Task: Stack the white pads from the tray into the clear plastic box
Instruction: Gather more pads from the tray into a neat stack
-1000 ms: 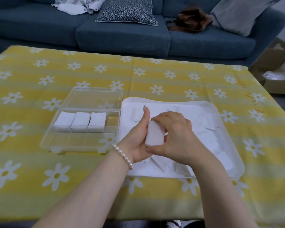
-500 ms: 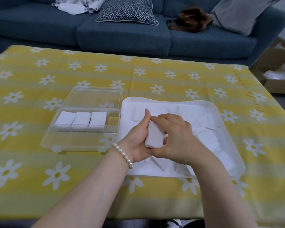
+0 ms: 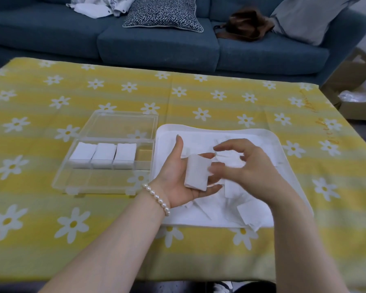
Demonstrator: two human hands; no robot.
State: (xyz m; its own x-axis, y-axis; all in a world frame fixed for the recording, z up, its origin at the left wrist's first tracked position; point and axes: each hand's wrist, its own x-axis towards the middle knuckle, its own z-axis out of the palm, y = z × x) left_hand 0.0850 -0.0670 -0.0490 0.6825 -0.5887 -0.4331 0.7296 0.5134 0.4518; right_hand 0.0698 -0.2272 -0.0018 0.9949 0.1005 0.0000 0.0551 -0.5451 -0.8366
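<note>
A small stack of white pads [image 3: 195, 175] lies in my left hand [image 3: 173, 176], on fingers that curl slightly round its far edge; the thumb points up, off the stack. My right hand [image 3: 256, 172] hovers just right of it over the white tray [image 3: 268, 134], fingers spread and loosely bent, blurred, holding nothing. Loose white pads [image 3: 247, 212] lie scattered in the tray. Left of the tray sits the clear plastic box [image 3: 106, 182], lid [image 3: 123, 125] folded back. Three stacks of pads [image 3: 103, 154] stand side by side in its back row; the compartment to their right holds nothing.
The table wears a yellow daisy-print cloth [image 3: 220, 102]. A blue sofa [image 3: 156, 45] with cushions and a brown bag [image 3: 243, 26] runs behind it. Cardboard boxes [image 3: 359, 98] stand on the floor at the right.
My right hand has let go of the pad stack and moved right, fingers spreading. The stack now lies flatter in my left hand, which has opened out.
</note>
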